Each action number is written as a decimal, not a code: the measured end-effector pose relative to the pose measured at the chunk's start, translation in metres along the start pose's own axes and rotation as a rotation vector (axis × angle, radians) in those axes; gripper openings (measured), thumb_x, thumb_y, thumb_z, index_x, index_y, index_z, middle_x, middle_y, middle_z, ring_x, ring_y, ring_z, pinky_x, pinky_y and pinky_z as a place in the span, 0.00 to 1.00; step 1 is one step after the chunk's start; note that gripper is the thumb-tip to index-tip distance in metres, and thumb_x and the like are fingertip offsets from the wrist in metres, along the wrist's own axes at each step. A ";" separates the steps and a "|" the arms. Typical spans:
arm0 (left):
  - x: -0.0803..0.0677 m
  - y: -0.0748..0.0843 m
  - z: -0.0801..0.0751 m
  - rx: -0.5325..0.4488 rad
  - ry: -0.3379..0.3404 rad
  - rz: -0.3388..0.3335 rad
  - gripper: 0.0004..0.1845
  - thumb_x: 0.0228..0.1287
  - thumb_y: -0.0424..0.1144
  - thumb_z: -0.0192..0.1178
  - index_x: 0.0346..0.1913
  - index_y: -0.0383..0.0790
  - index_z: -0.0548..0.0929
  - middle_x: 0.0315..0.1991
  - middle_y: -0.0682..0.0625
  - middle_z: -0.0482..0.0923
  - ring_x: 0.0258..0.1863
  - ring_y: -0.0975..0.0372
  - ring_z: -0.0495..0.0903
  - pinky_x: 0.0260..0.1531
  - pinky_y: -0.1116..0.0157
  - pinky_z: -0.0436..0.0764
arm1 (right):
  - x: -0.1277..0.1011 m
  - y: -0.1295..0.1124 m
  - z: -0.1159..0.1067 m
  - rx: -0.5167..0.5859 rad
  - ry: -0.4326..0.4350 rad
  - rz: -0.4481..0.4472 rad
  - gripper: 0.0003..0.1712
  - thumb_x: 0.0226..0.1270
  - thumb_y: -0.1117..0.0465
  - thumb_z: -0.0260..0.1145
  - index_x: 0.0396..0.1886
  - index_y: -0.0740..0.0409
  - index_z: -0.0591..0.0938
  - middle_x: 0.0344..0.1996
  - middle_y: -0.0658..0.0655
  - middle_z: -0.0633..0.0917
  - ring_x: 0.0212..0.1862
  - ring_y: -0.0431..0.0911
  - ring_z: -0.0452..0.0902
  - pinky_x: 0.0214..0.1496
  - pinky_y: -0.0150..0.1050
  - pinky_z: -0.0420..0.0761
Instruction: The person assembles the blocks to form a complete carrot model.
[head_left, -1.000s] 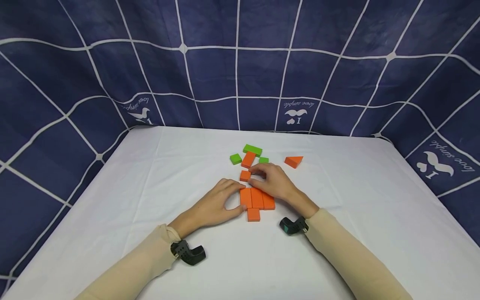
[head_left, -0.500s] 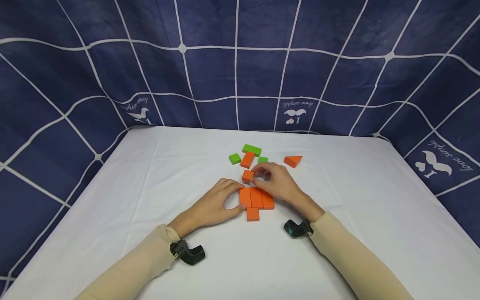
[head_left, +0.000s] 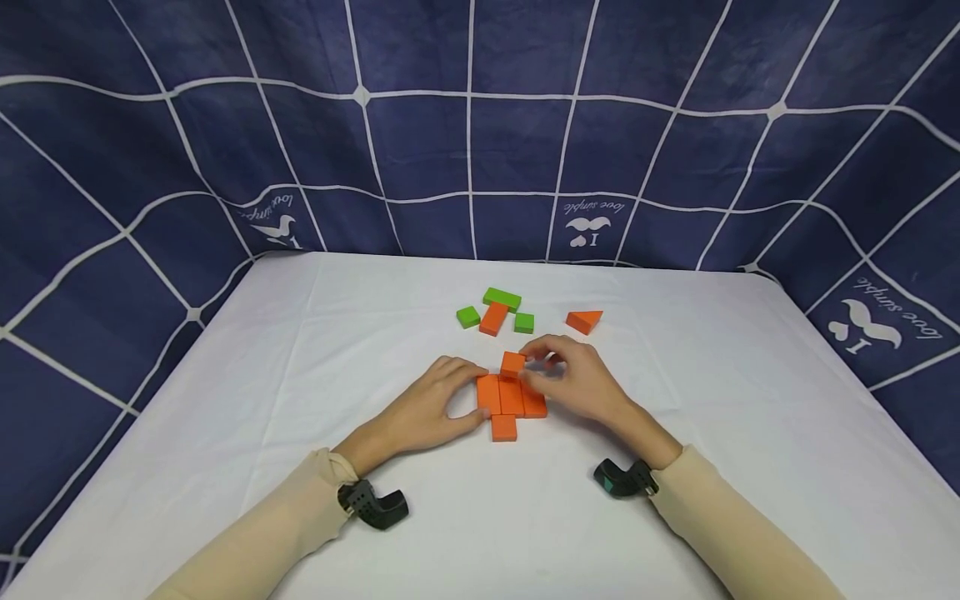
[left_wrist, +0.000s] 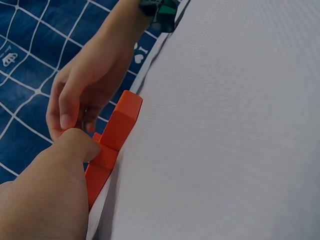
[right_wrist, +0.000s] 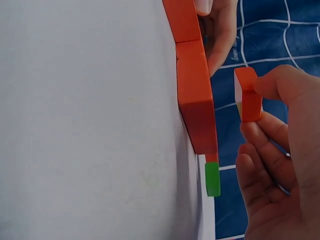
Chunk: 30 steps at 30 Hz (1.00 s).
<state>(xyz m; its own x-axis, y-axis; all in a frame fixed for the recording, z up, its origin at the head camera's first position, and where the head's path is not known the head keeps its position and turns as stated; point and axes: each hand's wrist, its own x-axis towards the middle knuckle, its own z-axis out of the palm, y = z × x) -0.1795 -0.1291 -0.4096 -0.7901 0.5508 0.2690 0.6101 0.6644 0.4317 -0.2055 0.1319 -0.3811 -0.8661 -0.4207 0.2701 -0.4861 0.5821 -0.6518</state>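
Orange cube (head_left: pixel 513 364), a small block, is pinched in the right hand (head_left: pixel 573 381) just above the far edge of a row of three orange rectangular blocks (head_left: pixel 511 396) lying side by side on the white worktop (head_left: pixel 300 367) in the head view. The left hand (head_left: pixel 431 407) rests on the worktop with curved fingers touching the left side of that row; it grips nothing. A small orange square block (head_left: pixel 504 427) lies against the near edge of the row. Farther back lie an orange bar (head_left: pixel 493 318), a long green block (head_left: pixel 502 297), two small green blocks (head_left: pixel 468 317) (head_left: pixel 523 322) and an orange triangular block (head_left: pixel 584 321). From the left wrist, the thumb (left_wrist: pixel 80 145) presses the end of the orange row (left_wrist: pixel 117 132), with the right hand (left_wrist: pixel 87 90) beyond. From the right wrist, the thumb and fingers hold the orange cube (right_wrist: pixel 247 95) clear of the row (right_wrist: pixel 192 100), and a green block (right_wrist: pixel 212 179) shows past its end.
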 end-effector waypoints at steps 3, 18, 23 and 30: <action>0.000 0.000 0.000 0.000 -0.003 -0.005 0.28 0.60 0.58 0.59 0.62 0.51 0.74 0.58 0.61 0.72 0.59 0.69 0.66 0.63 0.64 0.70 | -0.007 0.000 -0.003 0.014 -0.006 -0.023 0.13 0.59 0.53 0.70 0.45 0.40 0.82 0.38 0.45 0.85 0.41 0.43 0.78 0.48 0.42 0.80; 0.000 0.001 0.000 -0.006 -0.012 -0.016 0.29 0.61 0.59 0.59 0.62 0.50 0.74 0.58 0.60 0.72 0.60 0.68 0.65 0.63 0.63 0.70 | -0.034 0.001 -0.011 -0.008 -0.069 -0.144 0.15 0.57 0.54 0.72 0.45 0.39 0.82 0.40 0.40 0.83 0.42 0.40 0.77 0.47 0.35 0.79; 0.000 0.001 0.000 -0.007 -0.009 -0.010 0.29 0.60 0.58 0.60 0.62 0.50 0.74 0.59 0.59 0.72 0.61 0.68 0.66 0.64 0.63 0.70 | -0.043 0.003 -0.012 0.007 -0.097 -0.158 0.18 0.55 0.59 0.72 0.45 0.37 0.81 0.39 0.38 0.81 0.42 0.38 0.76 0.46 0.34 0.79; 0.000 0.001 -0.001 -0.016 -0.009 -0.009 0.29 0.60 0.56 0.61 0.62 0.48 0.74 0.59 0.58 0.72 0.61 0.67 0.66 0.64 0.62 0.69 | -0.049 0.006 -0.010 0.021 -0.139 -0.203 0.18 0.54 0.58 0.73 0.44 0.39 0.81 0.38 0.39 0.81 0.42 0.38 0.75 0.45 0.32 0.79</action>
<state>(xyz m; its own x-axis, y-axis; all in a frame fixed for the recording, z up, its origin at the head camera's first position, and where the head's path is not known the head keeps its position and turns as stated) -0.1789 -0.1286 -0.4079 -0.7949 0.5493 0.2577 0.6020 0.6610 0.4480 -0.1665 0.1627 -0.3912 -0.7259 -0.6201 0.2977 -0.6445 0.4620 -0.6092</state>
